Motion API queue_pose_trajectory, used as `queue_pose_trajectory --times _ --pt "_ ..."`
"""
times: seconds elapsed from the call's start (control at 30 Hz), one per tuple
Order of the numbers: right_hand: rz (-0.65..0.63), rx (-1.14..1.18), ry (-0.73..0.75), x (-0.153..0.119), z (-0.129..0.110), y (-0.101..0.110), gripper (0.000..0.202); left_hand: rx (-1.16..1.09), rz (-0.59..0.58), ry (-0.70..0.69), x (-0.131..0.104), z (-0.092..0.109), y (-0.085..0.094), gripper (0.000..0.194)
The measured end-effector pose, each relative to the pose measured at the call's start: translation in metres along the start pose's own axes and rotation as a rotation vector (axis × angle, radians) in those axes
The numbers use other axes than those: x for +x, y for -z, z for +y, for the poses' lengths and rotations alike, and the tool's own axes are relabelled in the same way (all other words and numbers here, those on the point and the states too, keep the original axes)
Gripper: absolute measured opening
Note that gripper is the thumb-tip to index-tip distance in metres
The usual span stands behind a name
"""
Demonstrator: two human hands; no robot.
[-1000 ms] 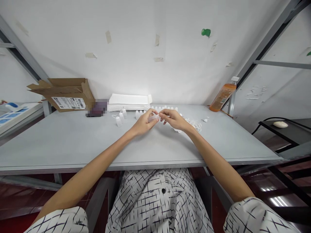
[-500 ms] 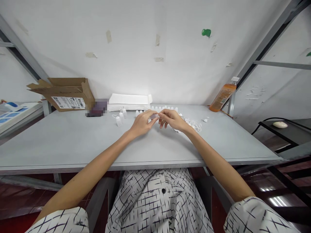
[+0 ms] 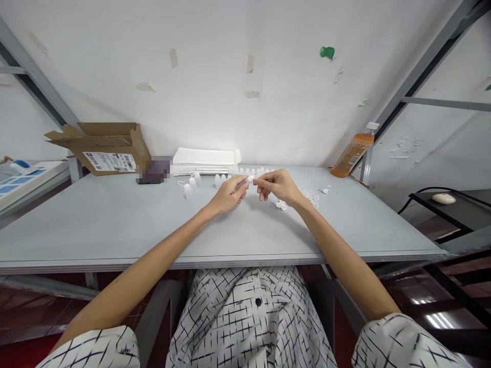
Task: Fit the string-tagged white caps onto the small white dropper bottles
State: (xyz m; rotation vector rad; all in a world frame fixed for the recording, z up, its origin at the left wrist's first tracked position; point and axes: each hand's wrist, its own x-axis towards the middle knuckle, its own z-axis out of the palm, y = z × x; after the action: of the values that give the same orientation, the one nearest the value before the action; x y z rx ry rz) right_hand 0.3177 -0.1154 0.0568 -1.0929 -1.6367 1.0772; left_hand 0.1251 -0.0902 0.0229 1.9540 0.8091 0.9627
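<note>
White garment w/ thin black grid-line print, short sleeves, one dark button at front; forearms bare.

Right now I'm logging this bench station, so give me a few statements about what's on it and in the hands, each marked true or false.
1. The left hand pinches a small translucent bottle. True.
2. The right hand lies flat on the table. False: it is raised, fingers pinched together close to the bottle's tip.
3. An orange drink bottle stands at the table's far right. True.
4. The cardboard box sits at the far right. False: it is at the far left, flaps open.
5. A stack of white sheets lies against the wall. True.
</note>
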Motion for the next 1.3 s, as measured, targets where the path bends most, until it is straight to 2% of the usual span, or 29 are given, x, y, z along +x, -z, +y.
queue_pose_trajectory --times 0.17,0.53,0.73,0.83,0.97,1.07,1.17,1.3 --pt "-0.043 -0.085 0.048 0.000 0.001 -0.002 0.044 -0.159 0.004 0.057 0.001 -0.001 -0.001 0.032" --pt "-0.122 -0.272 0.161 0.001 0.007 0.000 0.042 -0.224 0.021 0.102 -0.001 0.005 -0.007 0.027" --pt "-0.147 -0.356 0.196 0.000 0.008 0.000 0.045 -0.251 0.038 0.107 0.000 0.001 -0.010 0.027" --pt "-0.078 -0.444 0.201 0.002 0.012 -0.002 0.038 -0.207 0.045 0.086 0.000 -0.002 -0.007 0.027" --pt "0.151 -0.699 0.317 0.004 0.020 -0.007 0.019 -0.130 0.095 0.067 0.000 0.001 -0.005 0.039" --pt "0.296 -0.703 0.374 0.003 0.023 -0.011 0.014 -0.148 0.133 0.037 -0.001 0.005 -0.008 0.046" --pt "0.353 -0.642 0.400 0.003 0.023 -0.015 0.012 -0.194 0.152 0.022 -0.001 0.007 -0.011 0.047" --pt "0.331 -0.593 0.396 0.002 0.023 -0.018 0.013 -0.156 0.138 0.046 0.000 0.004 -0.011 0.047"
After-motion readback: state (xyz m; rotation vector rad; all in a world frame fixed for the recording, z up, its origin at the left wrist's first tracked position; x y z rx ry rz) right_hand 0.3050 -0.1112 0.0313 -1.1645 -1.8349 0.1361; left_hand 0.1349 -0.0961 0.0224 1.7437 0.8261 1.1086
